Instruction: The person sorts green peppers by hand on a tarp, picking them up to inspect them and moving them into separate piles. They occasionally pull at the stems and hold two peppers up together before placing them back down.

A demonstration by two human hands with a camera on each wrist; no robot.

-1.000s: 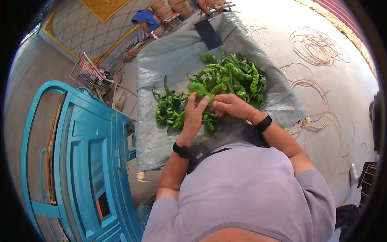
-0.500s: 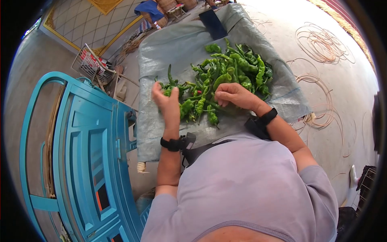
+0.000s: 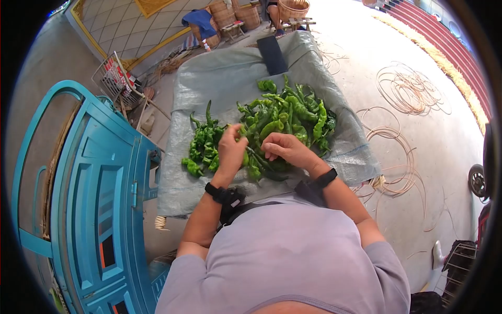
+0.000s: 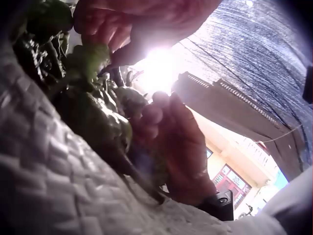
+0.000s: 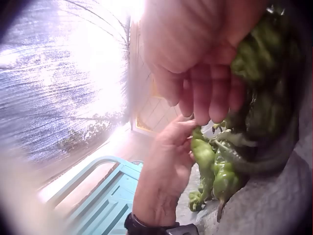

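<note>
Green peppers (image 3: 272, 112) lie heaped on the covered table in front of me, with a smaller group of peppers (image 3: 201, 141) at the left. My left hand (image 3: 231, 149) is over the gap between them, its fingers bent and a little blurred. In the right wrist view the left hand's fingertips are right at the top of a light green pepper (image 5: 203, 152); I cannot tell whether they pinch it. My right hand (image 3: 287, 149) hovers at the near edge of the heap, fingers loosely curled. No pepper shows in its grasp. Dark slim peppers (image 3: 266, 165) lie between both hands.
A grey woven plastic sheet (image 3: 209, 73) covers the table, with a dark flat object (image 3: 272, 55) at its far edge. A blue metal gate-like panel (image 3: 99, 209) stands at the left. Coiled strips (image 3: 413, 89) lie on the floor at the right; baskets (image 3: 246, 17) stand beyond.
My left hand held a pepper by the right hand, swung left over the smaller group with fingers spread, and is now back near the right hand. The right hand has barely moved.
</note>
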